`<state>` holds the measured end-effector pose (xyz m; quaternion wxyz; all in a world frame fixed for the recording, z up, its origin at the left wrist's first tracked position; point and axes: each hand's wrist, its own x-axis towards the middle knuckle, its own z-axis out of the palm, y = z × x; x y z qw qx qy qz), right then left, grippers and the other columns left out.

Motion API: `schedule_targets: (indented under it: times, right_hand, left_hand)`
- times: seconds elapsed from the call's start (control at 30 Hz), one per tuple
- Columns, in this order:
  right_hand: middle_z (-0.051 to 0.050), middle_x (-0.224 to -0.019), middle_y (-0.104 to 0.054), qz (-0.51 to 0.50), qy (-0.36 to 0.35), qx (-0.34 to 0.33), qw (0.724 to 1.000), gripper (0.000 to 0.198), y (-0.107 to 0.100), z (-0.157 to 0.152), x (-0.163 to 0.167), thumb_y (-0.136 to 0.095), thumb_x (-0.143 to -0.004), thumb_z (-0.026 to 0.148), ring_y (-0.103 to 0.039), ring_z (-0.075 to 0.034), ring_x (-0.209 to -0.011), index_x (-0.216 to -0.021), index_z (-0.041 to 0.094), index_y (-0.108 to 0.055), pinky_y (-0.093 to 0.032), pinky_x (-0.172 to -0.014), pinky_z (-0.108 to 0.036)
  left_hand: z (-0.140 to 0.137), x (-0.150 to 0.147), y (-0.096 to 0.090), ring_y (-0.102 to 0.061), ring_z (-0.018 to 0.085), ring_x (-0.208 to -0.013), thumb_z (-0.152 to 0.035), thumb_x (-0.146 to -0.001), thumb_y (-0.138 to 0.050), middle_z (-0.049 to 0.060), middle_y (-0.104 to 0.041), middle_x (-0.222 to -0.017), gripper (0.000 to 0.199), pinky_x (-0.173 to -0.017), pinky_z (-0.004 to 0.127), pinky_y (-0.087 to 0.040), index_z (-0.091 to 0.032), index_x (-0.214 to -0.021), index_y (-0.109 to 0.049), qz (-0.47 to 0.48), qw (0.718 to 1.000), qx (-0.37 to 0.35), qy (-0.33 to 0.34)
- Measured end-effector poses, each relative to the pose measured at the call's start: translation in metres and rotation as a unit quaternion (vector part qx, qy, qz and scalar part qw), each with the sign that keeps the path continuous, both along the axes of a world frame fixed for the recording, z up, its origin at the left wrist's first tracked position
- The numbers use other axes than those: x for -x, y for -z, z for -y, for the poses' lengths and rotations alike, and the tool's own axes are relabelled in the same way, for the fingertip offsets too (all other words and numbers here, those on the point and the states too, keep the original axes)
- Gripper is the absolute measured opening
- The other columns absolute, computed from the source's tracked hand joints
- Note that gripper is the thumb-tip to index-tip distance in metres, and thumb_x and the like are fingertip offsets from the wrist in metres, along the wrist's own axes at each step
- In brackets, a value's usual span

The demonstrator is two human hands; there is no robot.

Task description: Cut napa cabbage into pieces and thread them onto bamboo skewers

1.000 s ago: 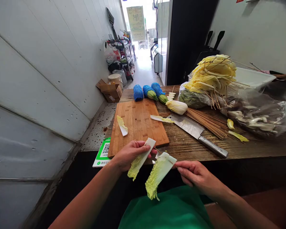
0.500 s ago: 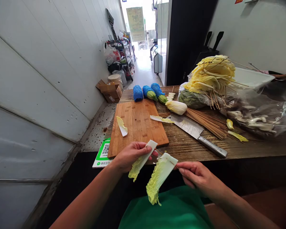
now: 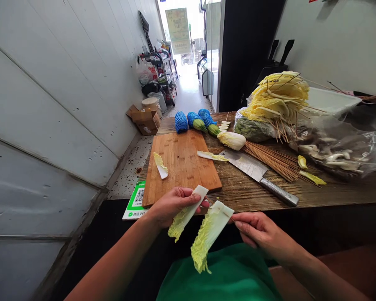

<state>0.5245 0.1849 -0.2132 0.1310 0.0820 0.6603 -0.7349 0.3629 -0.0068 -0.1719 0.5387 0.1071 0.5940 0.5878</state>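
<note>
Between thumb and fingers, my left hand point(image 3: 177, 205) pinches a strip of napa cabbage leaf point(image 3: 188, 213), white stem end up. My right hand point(image 3: 259, 229) grips a thin wooden skewer point(image 3: 229, 217) that runs through the stem of a second cabbage leaf point(image 3: 213, 232). That leaf hangs between my hands, its frilly yellow-green edge pointing down. The skewer's tip side shows again near my left fingers; whether it pierces the left leaf I cannot tell. Ahead lies a wooden cutting board point(image 3: 181, 163) with a small leaf piece point(image 3: 160, 165) on it.
A cleaver point(image 3: 253, 171) lies right of the board, by a bundle of skewers point(image 3: 272, 159) and a small napa cabbage point(image 3: 231, 141). Skewered leaves point(image 3: 277, 98) are piled behind. Bagged mushrooms point(image 3: 335, 156) sit at right, vegetables in blue netting point(image 3: 203, 119) at the back.
Almost nothing differs. Both hands keep their grips, and the hanging leaf on the skewer has swayed slightly down and to the left.
</note>
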Motion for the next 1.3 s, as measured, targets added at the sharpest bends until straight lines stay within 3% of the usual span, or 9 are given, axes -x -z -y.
schedule_targets:
  times: [0.57,0.83,1.03,1.2,1.3]
  right_hand:
    - [0.008,-0.045,-0.033,-0.009,-0.009,0.004,1.000,0.042,0.000,0.000,0.001,-0.051,-0.084,0.046,-0.023,-0.004,-0.040,-0.101,0.009,-0.062,-0.014,-0.038,-0.019]
    - [0.008,-0.046,-0.031,-0.020,-0.006,-0.005,1.000,0.043,0.000,0.000,0.001,-0.050,-0.084,0.047,-0.024,-0.004,-0.042,-0.101,0.009,-0.062,-0.014,-0.039,-0.019]
    - [0.008,-0.048,-0.030,-0.032,-0.001,0.005,0.999,0.042,-0.001,0.003,0.007,-0.051,-0.084,0.045,-0.024,-0.005,-0.043,-0.104,0.010,-0.061,-0.016,-0.040,-0.020]
    - [0.008,-0.049,-0.030,-0.032,0.001,0.003,0.999,0.044,-0.003,0.001,0.009,-0.051,-0.083,0.048,-0.024,-0.005,-0.044,-0.101,0.010,-0.062,-0.016,-0.040,-0.020]
    - [0.008,-0.048,-0.030,-0.039,-0.010,0.017,0.999,0.043,-0.007,0.001,0.010,-0.051,-0.083,0.048,-0.025,-0.005,-0.043,-0.101,0.010,-0.061,-0.016,-0.040,-0.020]
  left_hand:
    - [-0.003,-0.005,-0.003,-0.048,0.008,-0.054,-0.037,-0.075,-0.063,0.004,-0.060,-0.063,0.035,-0.049,0.020,-0.030,-0.009,-0.095,-0.068,-0.025,0.999,0.006,0.019]
    - [-0.005,-0.010,-0.002,-0.051,0.008,-0.053,-0.038,-0.071,-0.066,0.003,-0.062,-0.063,0.033,-0.050,0.019,-0.034,-0.010,-0.089,-0.069,-0.020,1.000,0.011,0.014]
    - [-0.012,-0.016,0.001,-0.058,0.012,-0.062,-0.041,-0.068,-0.068,0.007,-0.067,-0.076,0.035,-0.058,0.023,-0.041,-0.011,-0.086,-0.069,-0.014,0.999,0.012,0.032]
    - [-0.009,-0.015,0.000,-0.057,0.013,-0.068,-0.039,-0.069,-0.068,0.006,-0.068,-0.084,0.037,-0.062,0.022,-0.040,-0.013,-0.095,-0.069,-0.088,0.996,0.004,-0.021]
    - [-0.007,-0.015,0.000,-0.054,0.012,-0.065,-0.039,-0.069,-0.068,0.005,-0.067,-0.079,0.034,-0.058,0.021,-0.039,-0.012,-0.090,-0.070,-0.118,0.991,0.023,-0.052]
